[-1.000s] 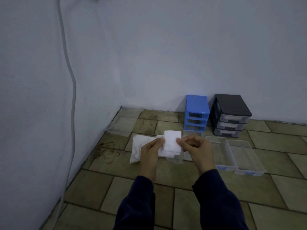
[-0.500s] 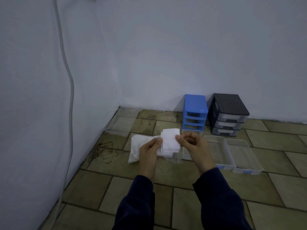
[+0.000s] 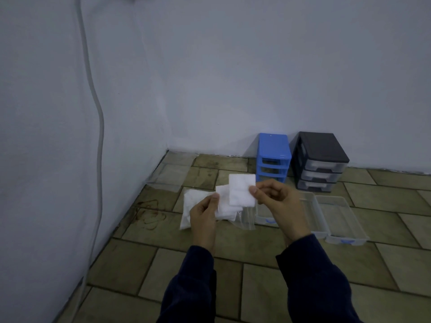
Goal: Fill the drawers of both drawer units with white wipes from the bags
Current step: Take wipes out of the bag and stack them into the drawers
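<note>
My right hand (image 3: 277,201) pinches a square white wipe (image 3: 241,192) by its right edge, held upright above the floor. My left hand (image 3: 204,214) pinches a small stack of white wipes (image 3: 227,207) partly inside a clear bag (image 3: 246,219). Behind my left hand a bag full of white wipes (image 3: 190,206) lies on the tiles. The blue drawer unit (image 3: 274,157) stands by the wall with its slots open. Beside it is the black drawer unit (image 3: 320,160), drawers in place. Two clear drawers (image 3: 335,220) lie on the floor to the right, and a third (image 3: 264,216) shows behind my right hand.
A flat empty clear bag (image 3: 172,171) lies near the wall corner. A grey cable (image 3: 99,127) runs down the left wall. Walls close the space at left and back. The tiled floor (image 3: 245,271) stretches toward me.
My right hand has drawn the single wipe up and to the right, away from the stack in my left hand. The view has shifted slightly.
</note>
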